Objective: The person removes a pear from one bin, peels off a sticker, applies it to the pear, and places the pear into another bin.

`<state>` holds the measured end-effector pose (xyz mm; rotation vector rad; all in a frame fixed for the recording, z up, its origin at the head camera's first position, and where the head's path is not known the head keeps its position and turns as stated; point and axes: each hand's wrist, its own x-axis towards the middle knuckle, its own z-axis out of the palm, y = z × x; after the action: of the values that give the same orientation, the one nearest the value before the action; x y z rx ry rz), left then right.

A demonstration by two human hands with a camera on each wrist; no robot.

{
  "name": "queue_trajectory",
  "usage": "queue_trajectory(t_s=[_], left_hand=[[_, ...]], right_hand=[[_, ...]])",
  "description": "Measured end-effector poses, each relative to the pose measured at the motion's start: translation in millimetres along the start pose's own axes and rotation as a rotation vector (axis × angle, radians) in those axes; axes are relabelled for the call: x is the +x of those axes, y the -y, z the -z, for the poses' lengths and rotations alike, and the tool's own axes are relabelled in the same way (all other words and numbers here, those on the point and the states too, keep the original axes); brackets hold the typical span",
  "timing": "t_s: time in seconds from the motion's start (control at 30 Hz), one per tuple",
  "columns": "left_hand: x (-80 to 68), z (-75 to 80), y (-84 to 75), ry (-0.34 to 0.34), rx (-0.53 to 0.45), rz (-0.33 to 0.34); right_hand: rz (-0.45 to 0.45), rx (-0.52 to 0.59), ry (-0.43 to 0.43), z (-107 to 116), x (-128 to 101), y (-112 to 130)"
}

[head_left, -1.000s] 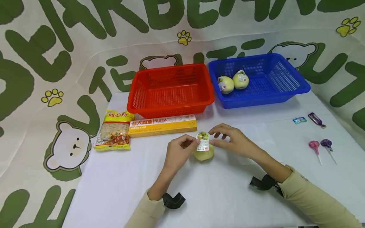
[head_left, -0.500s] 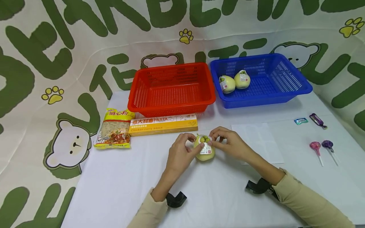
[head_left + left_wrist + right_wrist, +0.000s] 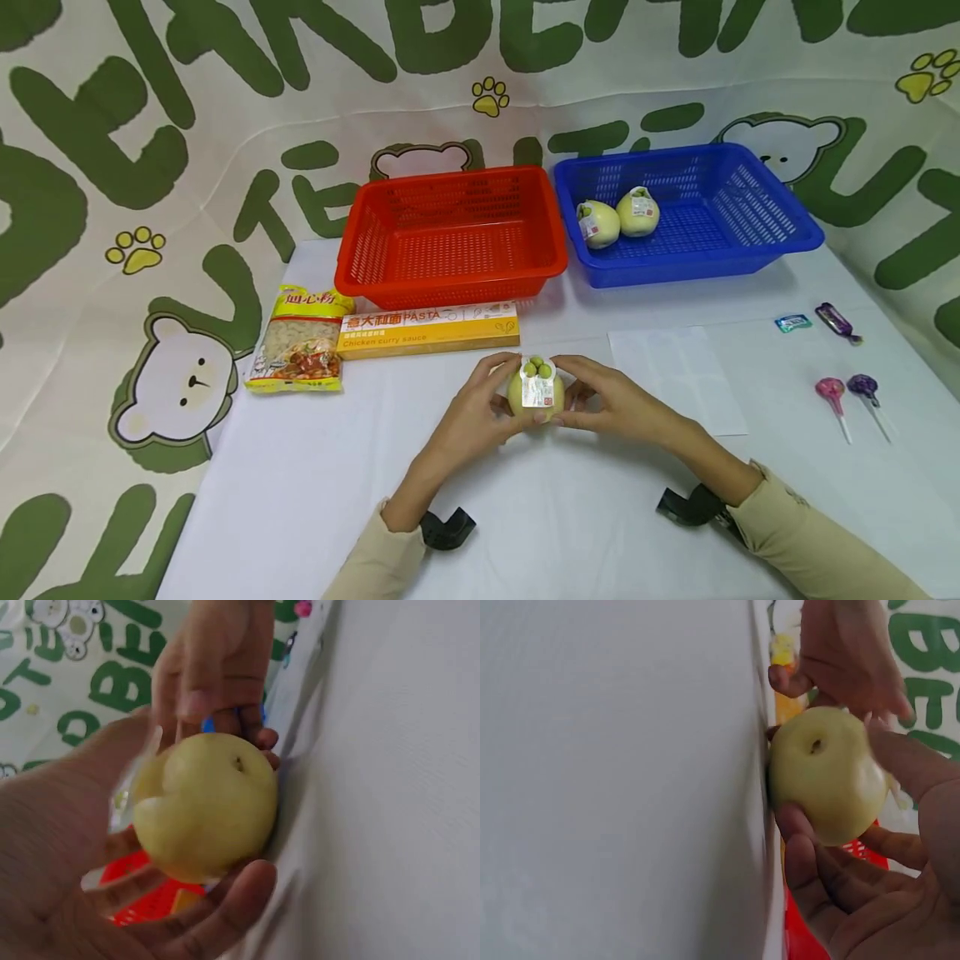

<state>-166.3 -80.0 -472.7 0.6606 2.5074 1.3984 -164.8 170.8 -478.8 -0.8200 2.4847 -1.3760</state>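
A round pale yellow apple [image 3: 557, 398] sits low over the middle of the white table, between both hands. On its near top side is a white label [image 3: 537, 392] with green fruit printed on it. My left hand [image 3: 474, 415] holds it from the left, thumb at the lower front. From the right, my right hand [image 3: 622, 406] holds it too, its thumb near the other. Both wrist views show the smooth underside of the apple [image 3: 214, 814] with a small dark dimple, and fingers curved about it.
Behind stand a red basket [image 3: 450, 294] and a blue basket [image 3: 675, 268] holding two labelled apples [image 3: 637, 218]. A yellow pasta box [image 3: 427, 337] and noodle bag [image 3: 300, 346] lie left. Paper [image 3: 675, 371], wrapped candies [image 3: 836, 321] and lollipops [image 3: 830, 387] lie right.
Fingers that were at the label on top have slid down around the apple's sides. The label now lies flat against the fruit, and both thumbs have come to its lower front.
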Motion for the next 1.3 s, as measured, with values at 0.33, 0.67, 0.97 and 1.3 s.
queue_trajectory(t_s=[0.33, 0.67, 0.97, 1.3], left_hand=[[4.2, -2.9, 17.5, -0.022, -0.019, -0.141], [1.4, -6.1, 29.7, -0.059, -0.013, -0.244], [0.3, -4.9, 29.5, -0.04, 0.041, -0.288], [4.1, -6.8, 33.1, -0.065, 0.007, -0.345]], right_hand=[[0.037, 0.041, -0.071, -7, -2, -7], [0.164, 0.004, -0.076, -14, -4, -16], [0.265, -0.113, -0.118, -14, -4, -19], [0.284, -0.127, -0.121, -14, -4, -19]])
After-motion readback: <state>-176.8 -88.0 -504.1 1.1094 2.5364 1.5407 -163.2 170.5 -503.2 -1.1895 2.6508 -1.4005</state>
